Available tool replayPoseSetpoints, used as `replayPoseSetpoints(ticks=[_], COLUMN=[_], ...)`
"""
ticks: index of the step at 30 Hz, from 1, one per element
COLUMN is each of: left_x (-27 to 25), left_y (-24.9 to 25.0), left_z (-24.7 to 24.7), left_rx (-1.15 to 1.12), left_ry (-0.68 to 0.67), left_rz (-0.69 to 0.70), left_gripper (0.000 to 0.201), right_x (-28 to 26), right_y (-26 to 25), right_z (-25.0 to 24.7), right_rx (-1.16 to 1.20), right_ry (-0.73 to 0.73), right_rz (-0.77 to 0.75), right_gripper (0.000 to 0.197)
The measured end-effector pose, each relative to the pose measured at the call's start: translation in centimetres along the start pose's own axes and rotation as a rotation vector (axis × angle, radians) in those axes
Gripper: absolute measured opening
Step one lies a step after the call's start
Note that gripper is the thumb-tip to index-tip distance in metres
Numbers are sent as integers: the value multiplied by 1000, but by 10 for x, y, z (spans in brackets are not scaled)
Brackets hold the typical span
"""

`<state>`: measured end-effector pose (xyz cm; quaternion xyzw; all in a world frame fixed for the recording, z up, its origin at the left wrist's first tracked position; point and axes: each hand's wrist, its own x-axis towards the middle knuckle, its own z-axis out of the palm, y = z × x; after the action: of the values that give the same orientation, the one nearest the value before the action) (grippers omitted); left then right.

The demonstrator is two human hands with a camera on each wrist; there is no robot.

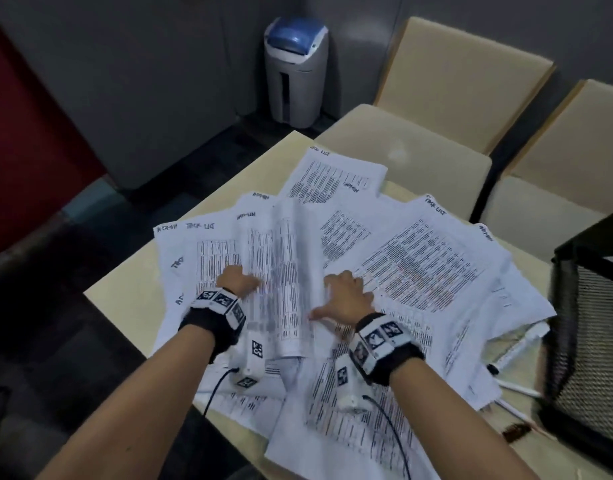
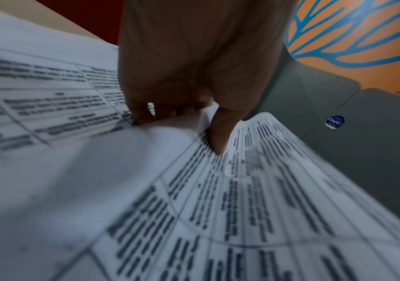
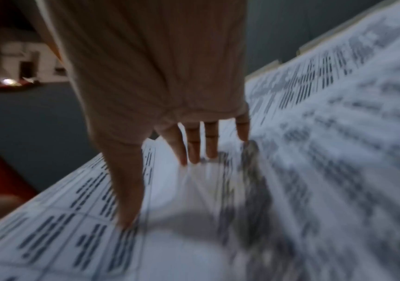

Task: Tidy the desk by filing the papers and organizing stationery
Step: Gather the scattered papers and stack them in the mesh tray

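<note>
Printed sheets (image 1: 419,265) lie fanned and overlapping across the beige desk (image 1: 125,299). One sheet (image 1: 281,271) bows upward between my hands. My left hand (image 1: 237,280) pinches its left side; in the left wrist view the thumb (image 2: 218,136) presses on top of that sheet (image 2: 254,190) and the curled fingers (image 2: 141,114) sit under it. My right hand (image 1: 346,296) lies spread on the papers, its thumb against the raised sheet's right edge. In the right wrist view its fingers (image 3: 191,146) are straight and touch the paper (image 3: 314,152). The pile hides any stationery beneath it.
A black mesh basket (image 1: 589,323) stands at the desk's right edge. White pens (image 1: 516,348) poke out from under the papers beside it. Beige chairs (image 1: 419,157) line the far side, and a grey bin with a blue lid (image 1: 296,71) stands in the corner.
</note>
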<state>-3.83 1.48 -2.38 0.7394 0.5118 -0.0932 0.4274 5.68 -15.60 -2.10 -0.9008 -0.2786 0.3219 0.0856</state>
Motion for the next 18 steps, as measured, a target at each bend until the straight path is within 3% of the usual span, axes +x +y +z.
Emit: replayPoseSetpoints(ticks=[4,7,10,12,14,16,18], left_x=[3,7,13,10,10,9,-4], left_y=[-15,-24,-28,-19,-9,0,6], left_z=[-14,-18,-18,-21,-27,-27,-22], left_rx=[12,43,-250,-513,-663,-703,-597], left_ry=[97,159,160,117,96,60,-33], left_rz=[103,143,145,149,158,182,207], left_gripper=[16,24,18,9,23,33,29], right_x=[-20,-32,-31,-28,-26,-29,-29], right_y=[60,81,83,84,84,82,82], right_z=[-15,-8,-7,-9,-11,-9,-13], right_rx=[-195,-142,-141,-145,-124,-54,-78], right_ry=[-4,7,58,92,101,91,46], right_rz=[136,184,163,149,169,170,154], right_gripper=[99,82,71,90,106,98,65])
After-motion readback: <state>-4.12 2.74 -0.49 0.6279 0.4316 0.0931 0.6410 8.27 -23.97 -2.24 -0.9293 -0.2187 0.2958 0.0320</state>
